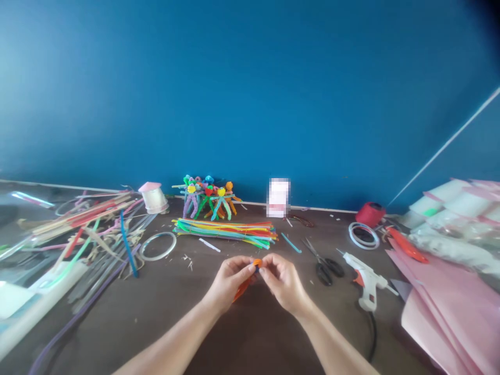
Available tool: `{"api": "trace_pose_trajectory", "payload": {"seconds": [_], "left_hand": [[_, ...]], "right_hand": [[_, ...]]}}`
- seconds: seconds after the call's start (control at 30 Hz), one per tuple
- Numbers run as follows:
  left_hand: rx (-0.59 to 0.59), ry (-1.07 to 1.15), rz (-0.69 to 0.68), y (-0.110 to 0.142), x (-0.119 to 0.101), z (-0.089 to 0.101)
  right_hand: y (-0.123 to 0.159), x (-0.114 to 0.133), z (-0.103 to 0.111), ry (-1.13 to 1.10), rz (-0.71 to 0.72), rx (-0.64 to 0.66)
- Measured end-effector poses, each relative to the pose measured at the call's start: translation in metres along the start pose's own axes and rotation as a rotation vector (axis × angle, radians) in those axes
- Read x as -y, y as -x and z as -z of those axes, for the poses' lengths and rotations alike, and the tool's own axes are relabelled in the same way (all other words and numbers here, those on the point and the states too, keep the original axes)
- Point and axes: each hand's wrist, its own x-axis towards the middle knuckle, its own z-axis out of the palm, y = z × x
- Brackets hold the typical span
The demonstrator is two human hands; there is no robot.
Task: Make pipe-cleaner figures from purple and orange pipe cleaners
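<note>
My left hand [230, 281] and my right hand [283, 281] meet at the middle of the dark table [156, 323]. Between their fingertips both pinch an orange pipe cleaner [244, 287], whose lower end hangs down past my left palm. Its upper part is bent and partly hidden by my fingers. Beyond my hands lies a bundle of multicoloured pipe cleaners [224, 233]. Black-handled scissors [322, 264] lie to the right of my right hand, and a white hot glue gun [365, 278] lies further right.
Small pipe-cleaner figures [207, 202] stand against the blue wall [250, 94]. Strips and scraps [94, 234] are heaped at left, beside a clear tape roll [158, 246]. A red spool [370, 214], a tape ring [363, 236] and pink sheets [449, 312] lie at right.
</note>
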Motion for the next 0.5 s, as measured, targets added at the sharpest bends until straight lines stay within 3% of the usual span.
{"api": "trace_pose_trajectory", "payload": {"seconds": [0.23, 0.5], "left_hand": [[-0.015, 0.031, 0.009, -0.0001, 0.0022, -0.0026], [-0.007, -0.081, -0.036, -0.0009, 0.0064, 0.0007]], "right_hand": [[0.0012, 0.0002, 0.0019, 0.041, -0.008, 0.018], [-0.0014, -0.0052, 0.0007, -0.177, -0.068, 0.063]]}}
